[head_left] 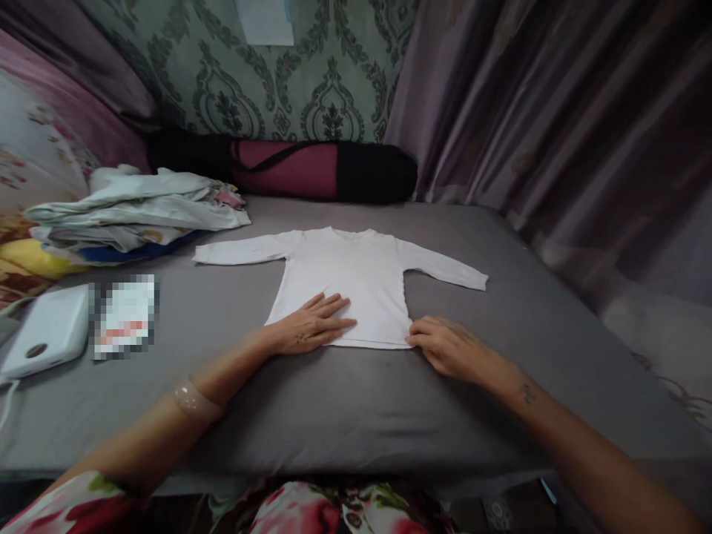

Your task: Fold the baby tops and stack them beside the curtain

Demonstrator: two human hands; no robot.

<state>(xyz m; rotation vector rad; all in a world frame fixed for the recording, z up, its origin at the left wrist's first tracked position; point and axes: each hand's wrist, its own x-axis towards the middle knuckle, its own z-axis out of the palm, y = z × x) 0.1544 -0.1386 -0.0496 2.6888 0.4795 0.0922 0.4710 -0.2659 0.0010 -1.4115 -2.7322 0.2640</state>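
A small white long-sleeved shirt (356, 278) lies spread flat, its neckline toward the wall and both sleeves stretched out sideways. My left hand (314, 324) rests flat on the lower left of the shirt, fingers extended and pointing right. At the bottom right corner, my right hand (445, 345) pinches the hem between thumb and fingers. The shirt's lower left corner is partly hidden under my left hand and wrist.
The shirt lies on a grey sheet (345, 400). Piled clothes (150, 208) are at the back left, near a white boxy device (50, 330) with a cable and a blurred-out packet (127, 317). A black and maroon long bag (289, 169) lies along the wall; curtains (489, 96) hang right.
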